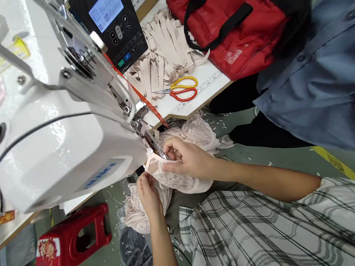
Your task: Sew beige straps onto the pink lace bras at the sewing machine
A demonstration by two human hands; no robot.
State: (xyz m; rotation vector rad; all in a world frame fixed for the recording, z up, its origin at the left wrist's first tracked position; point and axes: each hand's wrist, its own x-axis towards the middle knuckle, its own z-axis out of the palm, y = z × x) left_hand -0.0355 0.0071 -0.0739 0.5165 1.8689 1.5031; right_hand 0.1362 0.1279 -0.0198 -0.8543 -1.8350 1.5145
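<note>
A pale pink lace bra [186,182] hangs over my lap, its edge up at the needle area of a white sewing machine [74,151]. My right hand [187,159] is closed on the bra's upper edge, thumb on top, beside the metal arm under the machine head. Just below the machine head, my left hand [149,197] pinches the fabric at the other side of the same edge. Its fingertips are partly hidden. More lace [134,211] of the same colour bunches behind the left wrist.
Yellow-and-red-handled scissors [183,89] lie beside a pile of beige straps [165,45]. A control panel [109,21] stands behind. A red bag [233,17] sits at the table's end, near a standing person in a blue shirt [335,73]. A red stool [73,241] is on the floor.
</note>
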